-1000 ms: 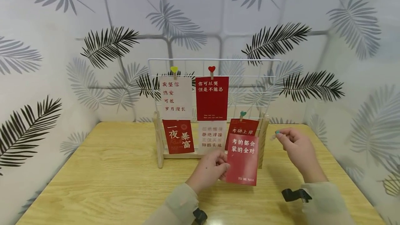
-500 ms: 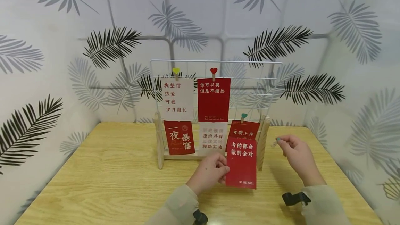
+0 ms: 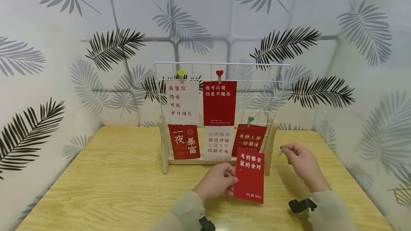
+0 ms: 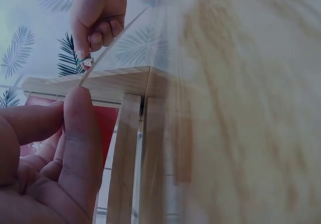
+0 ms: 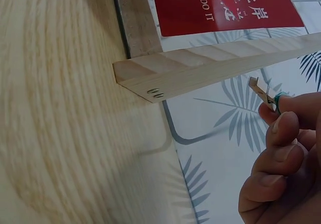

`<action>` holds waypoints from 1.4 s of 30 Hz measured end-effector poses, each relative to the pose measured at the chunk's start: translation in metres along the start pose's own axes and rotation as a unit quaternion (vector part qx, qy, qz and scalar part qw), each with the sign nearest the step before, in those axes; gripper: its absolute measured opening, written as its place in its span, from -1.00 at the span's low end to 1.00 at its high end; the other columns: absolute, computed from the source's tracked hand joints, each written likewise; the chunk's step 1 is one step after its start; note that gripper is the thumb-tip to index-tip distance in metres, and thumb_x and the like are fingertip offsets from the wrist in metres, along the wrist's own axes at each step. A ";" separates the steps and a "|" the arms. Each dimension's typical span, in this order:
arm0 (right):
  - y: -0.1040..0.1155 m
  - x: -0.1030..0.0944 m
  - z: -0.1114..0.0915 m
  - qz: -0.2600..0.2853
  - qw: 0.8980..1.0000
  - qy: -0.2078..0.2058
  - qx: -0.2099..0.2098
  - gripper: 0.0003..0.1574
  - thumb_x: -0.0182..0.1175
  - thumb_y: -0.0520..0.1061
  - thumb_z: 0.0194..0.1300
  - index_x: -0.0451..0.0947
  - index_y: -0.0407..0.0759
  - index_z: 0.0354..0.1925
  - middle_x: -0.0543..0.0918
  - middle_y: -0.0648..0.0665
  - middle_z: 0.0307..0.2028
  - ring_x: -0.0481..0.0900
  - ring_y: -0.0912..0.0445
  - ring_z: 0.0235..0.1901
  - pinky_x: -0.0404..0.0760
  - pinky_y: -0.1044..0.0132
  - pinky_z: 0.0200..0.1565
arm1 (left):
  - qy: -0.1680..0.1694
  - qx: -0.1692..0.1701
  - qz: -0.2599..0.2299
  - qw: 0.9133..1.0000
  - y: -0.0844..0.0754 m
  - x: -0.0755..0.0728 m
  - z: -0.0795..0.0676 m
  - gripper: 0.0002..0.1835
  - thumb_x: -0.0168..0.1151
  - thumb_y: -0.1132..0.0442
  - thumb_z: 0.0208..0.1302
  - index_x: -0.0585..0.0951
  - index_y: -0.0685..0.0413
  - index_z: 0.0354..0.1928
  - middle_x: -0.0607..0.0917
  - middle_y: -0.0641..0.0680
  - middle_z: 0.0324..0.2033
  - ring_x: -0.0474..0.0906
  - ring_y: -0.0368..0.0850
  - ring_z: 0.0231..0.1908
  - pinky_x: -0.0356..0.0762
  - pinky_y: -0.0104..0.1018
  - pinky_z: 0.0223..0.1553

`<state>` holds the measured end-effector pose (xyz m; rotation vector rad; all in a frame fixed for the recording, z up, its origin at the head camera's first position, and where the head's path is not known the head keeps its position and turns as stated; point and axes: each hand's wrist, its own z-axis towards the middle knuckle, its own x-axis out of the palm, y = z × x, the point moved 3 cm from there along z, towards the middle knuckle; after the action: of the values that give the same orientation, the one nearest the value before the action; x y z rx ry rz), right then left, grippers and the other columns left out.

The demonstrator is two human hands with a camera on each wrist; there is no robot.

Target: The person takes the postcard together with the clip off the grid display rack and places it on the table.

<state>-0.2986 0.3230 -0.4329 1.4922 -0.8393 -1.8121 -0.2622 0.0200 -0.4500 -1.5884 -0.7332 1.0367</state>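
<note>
My left hand (image 3: 218, 181) pinches a red card (image 3: 248, 177) with white lettering by its left edge, upright in front of the rack's lower right part. In the left wrist view the card shows almost edge-on between thumb and fingers. Right of the rack, my right hand (image 3: 303, 165) pinches a small wooden clothespin (image 5: 262, 91) with a green end between thumb and forefinger. Behind the held card, another red card (image 3: 250, 136) hangs tilted on the white wire grid rack (image 3: 257, 99) from a clothespin with a green heart (image 3: 250, 119); the held card overlaps its lower edge.
Also on the rack hang a white card (image 3: 182, 102) under a yellow heart clip, a red card (image 3: 219, 104) under a red heart clip, and two lower cards. The rack's wooden feet (image 3: 165, 167) stand on a wood-grain table (image 3: 112, 174) against a leaf-patterned wall.
My left hand has lowered the red card a little, uncovering more of the hanging card behind it. My right hand has dropped slightly, still holding the clothespin.
</note>
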 end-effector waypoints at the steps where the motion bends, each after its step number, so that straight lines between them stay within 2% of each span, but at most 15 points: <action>1: -0.001 0.001 0.000 -0.002 1.000 0.002 0.002 -0.44 0.04 0.18 0.56 0.56 -0.25 0.14 0.50 -0.14 -0.44 0.37 0.04 -0.52 0.37 0.20 -0.51 | 0.002 -0.005 -0.001 1.000 0.001 0.001 -0.001 -0.93 0.26 0.36 0.40 0.54 0.09 -0.24 0.64 0.09 -0.51 0.63 -0.08 -0.58 0.68 -0.20 -0.45; 10: -0.010 0.007 -0.001 0.005 0.999 0.028 0.016 -0.49 0.10 0.14 0.54 0.58 -0.25 0.09 0.51 -0.13 -0.43 0.40 0.03 -0.45 0.40 0.21 -0.42 | 0.018 -0.037 -0.038 0.998 0.012 0.002 0.000 -0.94 0.25 0.36 0.39 0.55 0.13 -0.19 0.65 0.13 -0.43 0.65 -0.06 -0.54 0.69 -0.20 -0.41; 17: -0.017 0.014 0.002 -0.033 0.998 0.048 0.015 -0.54 0.14 0.10 0.51 0.61 -0.25 0.04 0.55 -0.09 -0.45 0.45 0.05 -0.42 0.42 0.24 -0.35 | 0.038 -0.046 -0.070 0.996 0.016 0.003 0.004 -0.95 0.24 0.39 0.40 0.55 0.17 -0.24 0.67 0.15 -0.44 0.65 -0.08 -0.54 0.70 -0.21 -0.41; 21: -0.026 0.016 0.003 -0.031 0.998 0.051 0.021 -0.58 0.16 0.06 0.50 0.63 -0.27 0.01 0.54 -0.08 -0.49 0.45 0.07 -0.43 0.43 0.26 -0.35 | 0.052 -0.057 -0.080 0.994 0.019 0.006 0.004 -0.95 0.24 0.38 0.41 0.55 0.18 -0.23 0.67 0.16 -0.44 0.65 -0.08 -0.53 0.71 -0.21 -0.39; 31: -0.032 0.020 0.002 -0.044 0.997 0.064 0.021 -0.61 0.13 -0.01 0.52 0.61 -0.28 0.06 0.59 -0.06 -0.49 0.49 0.09 -0.46 0.45 0.28 -0.37 | 0.075 -0.065 -0.078 0.992 0.024 0.007 0.005 -0.92 0.26 0.33 0.41 0.55 0.17 -0.24 0.65 0.15 -0.48 0.60 -0.11 -0.57 0.67 -0.26 -0.47; 42: -0.034 0.025 0.003 -0.056 0.995 0.078 0.032 -0.66 0.13 -0.04 0.52 0.62 -0.28 0.00 0.62 -0.07 -0.47 0.53 0.07 -0.46 0.54 0.25 -0.44 | 0.072 -0.062 -0.059 0.994 0.026 0.007 0.005 -0.91 0.28 0.33 0.38 0.55 0.16 -0.24 0.68 0.16 -0.45 0.61 -0.11 -0.58 0.65 -0.28 -0.51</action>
<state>-0.3082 0.3232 -0.4745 1.7273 -0.7561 -1.7347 -0.2650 0.0214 -0.4770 -1.6852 -0.7954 0.7946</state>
